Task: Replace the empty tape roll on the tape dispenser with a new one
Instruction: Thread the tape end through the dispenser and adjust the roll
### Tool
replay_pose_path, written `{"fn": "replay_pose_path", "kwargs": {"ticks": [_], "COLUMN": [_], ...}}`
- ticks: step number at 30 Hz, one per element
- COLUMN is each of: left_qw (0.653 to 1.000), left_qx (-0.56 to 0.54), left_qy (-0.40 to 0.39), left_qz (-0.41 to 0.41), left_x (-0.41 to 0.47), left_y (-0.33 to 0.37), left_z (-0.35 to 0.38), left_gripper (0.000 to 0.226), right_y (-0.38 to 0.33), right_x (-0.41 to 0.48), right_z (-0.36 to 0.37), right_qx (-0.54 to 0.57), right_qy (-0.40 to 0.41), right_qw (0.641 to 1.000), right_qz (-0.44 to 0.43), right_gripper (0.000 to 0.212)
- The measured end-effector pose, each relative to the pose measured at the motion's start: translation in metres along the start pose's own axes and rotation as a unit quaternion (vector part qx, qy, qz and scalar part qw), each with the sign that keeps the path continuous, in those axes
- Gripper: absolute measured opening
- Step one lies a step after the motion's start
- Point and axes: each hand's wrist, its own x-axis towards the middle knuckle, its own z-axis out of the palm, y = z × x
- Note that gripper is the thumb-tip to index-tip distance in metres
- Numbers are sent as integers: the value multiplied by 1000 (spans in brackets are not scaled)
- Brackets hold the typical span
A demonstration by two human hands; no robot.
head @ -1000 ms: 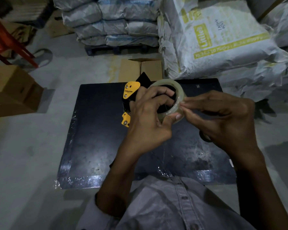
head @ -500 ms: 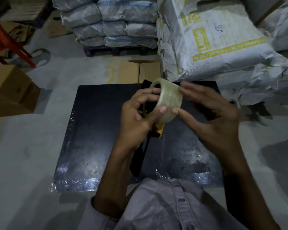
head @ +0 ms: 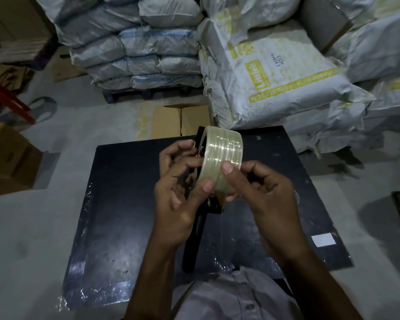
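Note:
A clear tape roll [head: 222, 151] stands on edge on the black and yellow tape dispenser [head: 195, 236], above a black board [head: 125, 204]. My left hand [head: 178, 192] grips the dispenser's frame, its thumb pressed to the roll's lower face. My right hand [head: 261, 192] holds the roll from the right, thumb on its outer face. The dispenser's black handle points down toward me. The hub under the roll is hidden.
Stacked white sacks [head: 275, 72] rise just behind the board, more grey sacks [head: 136, 49] at the back left. An open cardboard box [head: 180, 121] sits at the board's far edge, another carton [head: 7, 158] at the left. A white label [head: 323, 240] lies on the board.
The roll has turned from showing its open core to showing its outer face. The dispenser's yellow part went behind my hands, its handle now pointing toward me. Both hands shifted slightly lower.

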Motion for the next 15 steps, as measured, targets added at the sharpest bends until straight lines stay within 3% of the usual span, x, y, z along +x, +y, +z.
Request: {"fn": "replay_pose_path", "kwargs": {"ticks": [6, 11, 15], "left_qw": [999, 997, 997], "left_qx": [25, 38, 39], "left_qy": [-9, -29, -53], "left_qz": [28, 54, 30], "left_x": [0, -2, -1], "left_y": [3, 9, 14], "left_z": [-2, 0, -5], "left_gripper": [26, 18, 27], "right_y": [-8, -10, -4], "right_x": [-4, -5, -8], "right_z": [3, 10, 9], "right_qx": [20, 49, 33], "right_qy": [2, 24, 22], "right_qw": [1000, 998, 998], "right_qz": [5, -6, -41], "right_gripper": [22, 25, 22]}}
